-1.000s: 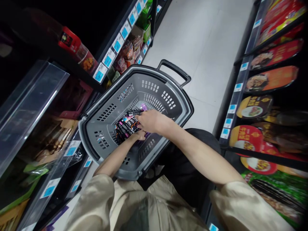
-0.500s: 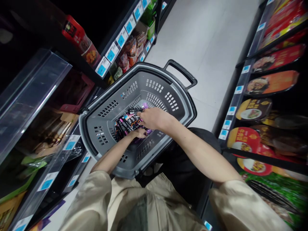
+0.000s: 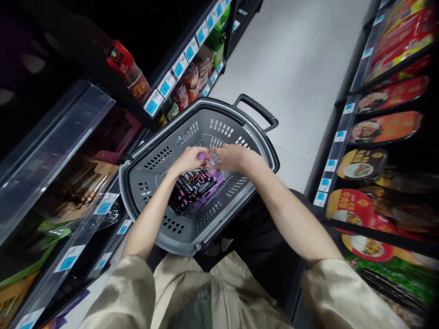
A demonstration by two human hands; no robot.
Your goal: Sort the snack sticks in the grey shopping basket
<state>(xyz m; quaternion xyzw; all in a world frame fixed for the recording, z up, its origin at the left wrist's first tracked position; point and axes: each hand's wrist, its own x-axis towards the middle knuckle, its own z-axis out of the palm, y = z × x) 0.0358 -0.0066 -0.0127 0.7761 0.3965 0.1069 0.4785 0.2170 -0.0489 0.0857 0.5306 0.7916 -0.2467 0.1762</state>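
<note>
I am pinching a small purple packet [image 3: 205, 156] between my left hand [image 3: 188, 159] and my right hand [image 3: 233, 156], both closing on it from either side, above the grey basket [image 3: 161, 157]. Below them, dark snack sticks [image 3: 195, 188] with purple and orange print are lying in a heap on the basket floor; their lettering is blurring past reading. I am seeing blue price tags [image 3: 166, 87] running along the left shelf, numbers illegible, and red meal trays [image 3: 387, 128] on the right.
</note>
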